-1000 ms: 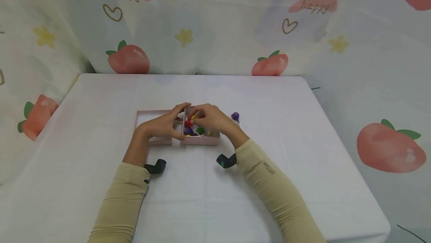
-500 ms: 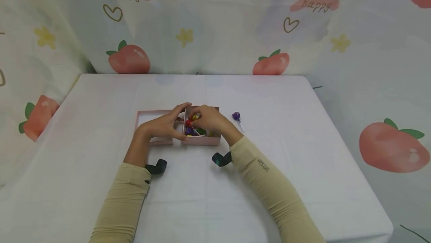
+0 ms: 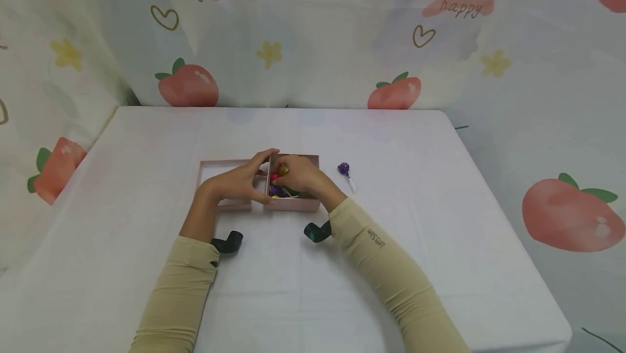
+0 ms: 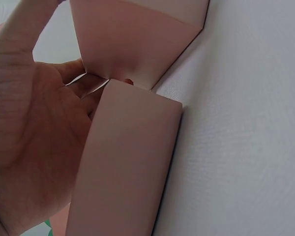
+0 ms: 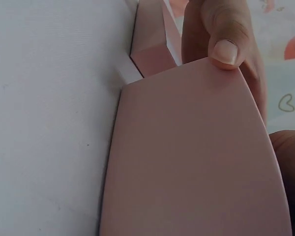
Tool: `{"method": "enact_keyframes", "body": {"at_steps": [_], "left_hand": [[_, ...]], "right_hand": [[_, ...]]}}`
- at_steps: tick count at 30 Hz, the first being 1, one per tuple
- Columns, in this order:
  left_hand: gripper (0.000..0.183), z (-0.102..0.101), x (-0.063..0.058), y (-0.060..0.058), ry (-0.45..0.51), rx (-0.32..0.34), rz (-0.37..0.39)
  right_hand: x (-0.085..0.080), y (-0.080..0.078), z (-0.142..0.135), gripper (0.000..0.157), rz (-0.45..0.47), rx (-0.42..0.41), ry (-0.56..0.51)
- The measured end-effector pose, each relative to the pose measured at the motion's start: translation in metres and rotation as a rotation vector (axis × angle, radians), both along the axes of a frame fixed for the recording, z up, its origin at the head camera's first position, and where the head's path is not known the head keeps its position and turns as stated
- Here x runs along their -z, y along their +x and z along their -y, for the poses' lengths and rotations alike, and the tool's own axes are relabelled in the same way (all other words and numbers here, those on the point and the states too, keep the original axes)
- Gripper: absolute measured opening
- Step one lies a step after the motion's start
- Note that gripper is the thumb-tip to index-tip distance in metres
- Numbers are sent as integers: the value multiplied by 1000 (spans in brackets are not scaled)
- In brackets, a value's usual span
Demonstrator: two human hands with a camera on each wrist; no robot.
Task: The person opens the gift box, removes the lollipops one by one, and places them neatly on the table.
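Observation:
An open pink box (image 3: 292,205) holds several wrapped lollipops, with a red one (image 3: 275,177), a yellow one (image 3: 283,169) and a purple one (image 3: 276,191) showing. My left hand (image 3: 235,183) grips the box by its left side, thumb at the front corner and fingers at the back. In the right wrist view the left thumb (image 5: 226,51) presses on the box's top corner. My right hand (image 3: 300,174) reaches down inside, bent fingers around the yellow and red lollipops; I cannot tell whether it pinches one. Another purple lollipop (image 3: 344,169) lies on the table to the right.
A shallow pink box lid (image 3: 207,163) lies left of the box, partly under my left hand and wrist. White cloth covers the table (image 3: 440,233), and a printed curtain (image 3: 313,43) hangs behind it. Each wrist carries a black camera (image 3: 230,241).
My right hand has moved left and lower into the box, and its forearm has shifted left, uncovering more of the purple lollipop on the table. The left hand keeps its grip.

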State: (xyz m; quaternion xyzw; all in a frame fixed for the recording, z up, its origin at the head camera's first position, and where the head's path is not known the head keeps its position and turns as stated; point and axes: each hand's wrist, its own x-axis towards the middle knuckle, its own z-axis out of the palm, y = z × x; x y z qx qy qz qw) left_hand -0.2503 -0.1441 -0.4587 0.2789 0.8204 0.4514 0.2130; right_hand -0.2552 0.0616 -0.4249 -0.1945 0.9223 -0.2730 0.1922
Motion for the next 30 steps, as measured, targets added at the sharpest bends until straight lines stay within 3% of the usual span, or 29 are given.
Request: {"method": "enact_keyframes", "body": {"at_steps": [5,11,16,25,30], "left_hand": [[120,-1,0,0,4,8,15],[122,1,-2,0,-7,-7,25],[121,1,-2,0,-7,2,3],[121,1,-3,0,-5,2,6],[122,1,-2,0,-15,-2,-3]], "right_hand": [[2,3,-2,21,3,-15,-32],[3,4,-5,27,-11,-14,-98],[4,3,-5,29,-27,7,-87],[-5,9,-7,23,4,21,-133],[-7,11,-9,22,-1,-10,-145]]}}
